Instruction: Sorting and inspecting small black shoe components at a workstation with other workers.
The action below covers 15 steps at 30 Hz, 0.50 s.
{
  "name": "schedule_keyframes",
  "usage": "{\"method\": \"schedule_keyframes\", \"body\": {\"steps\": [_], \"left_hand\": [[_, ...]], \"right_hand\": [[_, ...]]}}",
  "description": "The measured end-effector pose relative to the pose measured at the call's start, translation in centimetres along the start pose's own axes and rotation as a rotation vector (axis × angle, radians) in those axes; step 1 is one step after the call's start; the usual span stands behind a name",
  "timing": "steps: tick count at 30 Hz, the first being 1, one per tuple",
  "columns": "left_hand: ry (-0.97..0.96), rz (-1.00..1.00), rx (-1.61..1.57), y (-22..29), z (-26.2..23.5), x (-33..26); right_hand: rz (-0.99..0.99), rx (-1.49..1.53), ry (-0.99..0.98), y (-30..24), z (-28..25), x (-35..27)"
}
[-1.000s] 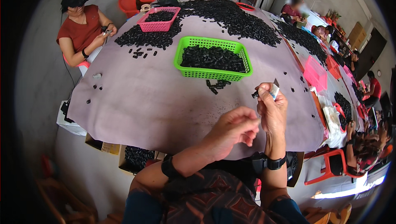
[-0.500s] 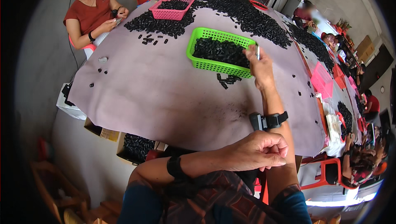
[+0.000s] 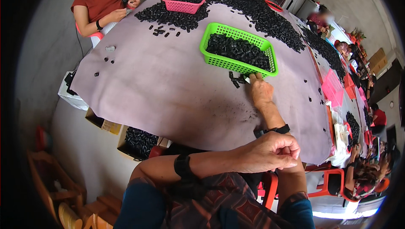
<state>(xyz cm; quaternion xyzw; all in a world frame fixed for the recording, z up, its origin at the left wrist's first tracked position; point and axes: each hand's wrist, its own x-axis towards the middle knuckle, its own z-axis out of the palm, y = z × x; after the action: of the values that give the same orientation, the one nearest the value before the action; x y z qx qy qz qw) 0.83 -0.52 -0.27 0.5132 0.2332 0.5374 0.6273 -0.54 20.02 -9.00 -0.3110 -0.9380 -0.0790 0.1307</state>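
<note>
Stretched forward, my right hand (image 3: pixel 261 90) is just in front of the green basket (image 3: pixel 236 66), its fingertips near the basket's lower corner. A small pale, flat tool (image 3: pixel 247 79) pokes out from its fingers, close to several loose small black pieces (image 3: pixel 234 81) on the cloth. Many more black pieces (image 3: pixel 236 51) fill the basket. My left hand (image 3: pixel 276 151) lies across my right forearm near the table's front edge. Its fingers are curled in against the thumb, and whatever they may hold is hidden.
A pink basket (image 3: pixel 185 5) of black pieces stands beyond, beside a large heap (image 3: pixel 257 12) of them. A person in a red top (image 3: pixel 101 1) sits at the far left. Under the table is a box of black pieces (image 3: pixel 139 140). Other people work at the right.
My right hand has come out of the green basket's right end and down to the loose pieces in front of it. My left hand stays about where it was.
</note>
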Motion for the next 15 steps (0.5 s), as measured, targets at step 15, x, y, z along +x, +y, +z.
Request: {"method": "schedule_keyframes", "body": {"steps": [15], "left_hand": [[-0.016,0.042,0.033,-0.2,0.0,0.2]], "right_hand": [[-0.028,0.333,0.000,0.4,0.4,-0.4]]}}
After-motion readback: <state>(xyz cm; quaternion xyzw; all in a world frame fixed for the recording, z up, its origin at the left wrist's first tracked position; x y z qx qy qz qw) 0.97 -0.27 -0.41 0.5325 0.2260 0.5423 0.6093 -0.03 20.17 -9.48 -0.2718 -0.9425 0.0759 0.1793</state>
